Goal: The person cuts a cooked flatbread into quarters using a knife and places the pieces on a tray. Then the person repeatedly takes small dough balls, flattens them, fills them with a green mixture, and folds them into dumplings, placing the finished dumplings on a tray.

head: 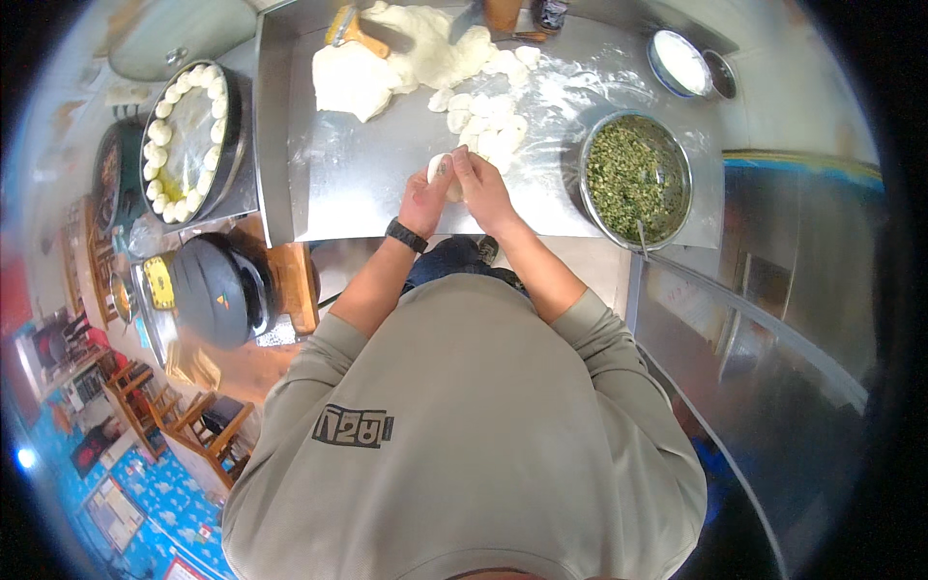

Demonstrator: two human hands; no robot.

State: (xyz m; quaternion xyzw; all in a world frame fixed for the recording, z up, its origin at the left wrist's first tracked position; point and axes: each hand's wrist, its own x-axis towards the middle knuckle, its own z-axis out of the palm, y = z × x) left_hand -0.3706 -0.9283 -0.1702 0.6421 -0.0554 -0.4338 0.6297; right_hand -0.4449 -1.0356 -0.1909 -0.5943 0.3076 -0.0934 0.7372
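Note:
My left hand (426, 199) and my right hand (481, 187) meet above the front edge of the steel worktop, both gripping one filled dough bun (437, 167). A trace of green filling shows on the dough between the thumbs. Just beyond lie several small dough pieces (489, 123), and behind them a large mass of dough (355, 76) with a wooden-handled brush (355, 32) beside it. To the right stands a steel bowl of chopped green filling (631, 177) with a spoon (642, 235) in it. At the left, a round pan (232, 123) holds a ring of dough balls (161, 133).
A bowl of white flour (679, 64) and a small metal bowl (720, 75) stand at the back right. Loose flour dusts the worktop (348, 188). A raised steel wall (274, 145) edges its left side. A black round appliance (214, 290) sits at the lower left.

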